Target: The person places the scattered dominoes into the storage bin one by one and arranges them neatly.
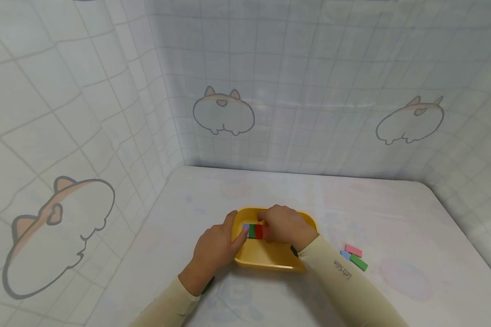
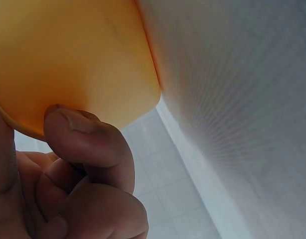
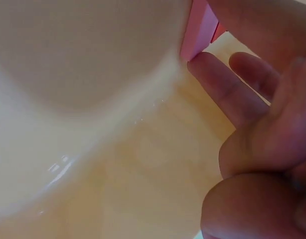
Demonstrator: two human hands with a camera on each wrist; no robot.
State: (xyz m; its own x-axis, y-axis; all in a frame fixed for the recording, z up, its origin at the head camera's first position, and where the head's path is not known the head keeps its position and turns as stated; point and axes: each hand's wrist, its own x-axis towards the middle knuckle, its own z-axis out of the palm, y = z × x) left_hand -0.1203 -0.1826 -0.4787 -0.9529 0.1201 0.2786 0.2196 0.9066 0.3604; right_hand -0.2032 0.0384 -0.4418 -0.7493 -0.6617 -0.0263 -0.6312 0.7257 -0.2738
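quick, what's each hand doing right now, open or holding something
Left hand: closed, gripping the side of the yellow tray.
Right hand: closed, seemingly pinching a pink block inside the tray.

Blue, green, red, pink blocks point(image 1: 255, 231) in row inside yellow tray point(image 1: 266, 255).

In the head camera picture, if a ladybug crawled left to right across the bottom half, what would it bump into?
Cartoon corgi drawing → left hand → green block in the yellow tray → red block → right hand → loose green block.
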